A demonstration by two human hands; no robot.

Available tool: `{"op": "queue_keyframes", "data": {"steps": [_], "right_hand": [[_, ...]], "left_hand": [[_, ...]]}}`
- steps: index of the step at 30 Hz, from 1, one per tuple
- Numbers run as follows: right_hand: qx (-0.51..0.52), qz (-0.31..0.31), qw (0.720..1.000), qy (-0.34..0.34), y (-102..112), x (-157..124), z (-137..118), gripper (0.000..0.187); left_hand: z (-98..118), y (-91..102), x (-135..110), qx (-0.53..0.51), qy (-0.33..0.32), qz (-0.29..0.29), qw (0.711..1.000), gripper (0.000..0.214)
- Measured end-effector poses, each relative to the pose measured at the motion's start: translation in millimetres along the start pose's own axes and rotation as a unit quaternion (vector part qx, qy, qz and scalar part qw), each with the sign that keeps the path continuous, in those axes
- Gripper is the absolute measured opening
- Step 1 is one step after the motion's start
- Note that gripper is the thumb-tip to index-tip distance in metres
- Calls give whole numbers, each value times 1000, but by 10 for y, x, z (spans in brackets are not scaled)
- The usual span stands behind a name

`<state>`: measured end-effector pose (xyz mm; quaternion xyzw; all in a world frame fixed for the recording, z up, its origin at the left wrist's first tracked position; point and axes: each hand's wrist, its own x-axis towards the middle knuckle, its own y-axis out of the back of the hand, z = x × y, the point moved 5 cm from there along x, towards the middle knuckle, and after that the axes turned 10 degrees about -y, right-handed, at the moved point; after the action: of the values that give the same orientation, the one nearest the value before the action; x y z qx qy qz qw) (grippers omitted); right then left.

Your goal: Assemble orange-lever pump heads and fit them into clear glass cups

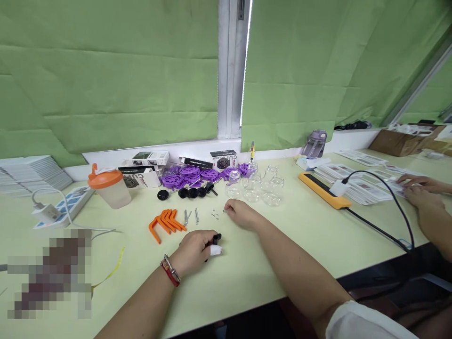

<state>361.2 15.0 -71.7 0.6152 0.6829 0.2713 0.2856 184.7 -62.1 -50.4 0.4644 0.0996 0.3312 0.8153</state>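
Observation:
My left hand, with a white wrap on its thumb, is closed round a small black plastic part above the near table. Farther out, my right hand has its fingertips pinched together at the tabletop, touching a tiny metal piece. Several more tiny metal pieces, perhaps nuts, lie just left of those fingertips. Metal screws rest farther left, beside several bent orange parts. Behind them are black round-headed parts and a pile of purple plastic pieces. Clear glass-like jars stand beyond my right hand.
An orange-lidded shaker cup and a white power strip stand at left. To the right lie an orange power strip with cables and stacked printed sheets. Another person's hands work at far right. Printed boxes stand behind.

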Motion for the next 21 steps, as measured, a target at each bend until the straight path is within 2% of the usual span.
{"op": "queue_keyframes", "data": {"steps": [3,5,7,9,12,16,21], "right_hand": [[171,-45,984,22,99,-102,-125,13],[273,-97,956,43,139,-202,-252,15],[324,-150,930,88,150,-317,-408,17],[329,-195,916,125,119,-421,-539,17],[330,-229,905,138,42,-504,-637,22],[330,-218,905,155,25,-534,-671,29],[286,-209,921,163,72,-601,-721,25]], "left_hand": [[9,10,-5,3,-1,5,1000,21],[19,16,-6,0,-2,3,1000,20],[24,17,-5,-2,-1,0,1000,20],[18,16,-2,-3,5,-1,1000,21],[-4,6,5,-4,13,1,1000,22],[-23,-4,6,-6,10,7,1000,20],[-26,-6,-5,-8,3,10,1000,22]]}}
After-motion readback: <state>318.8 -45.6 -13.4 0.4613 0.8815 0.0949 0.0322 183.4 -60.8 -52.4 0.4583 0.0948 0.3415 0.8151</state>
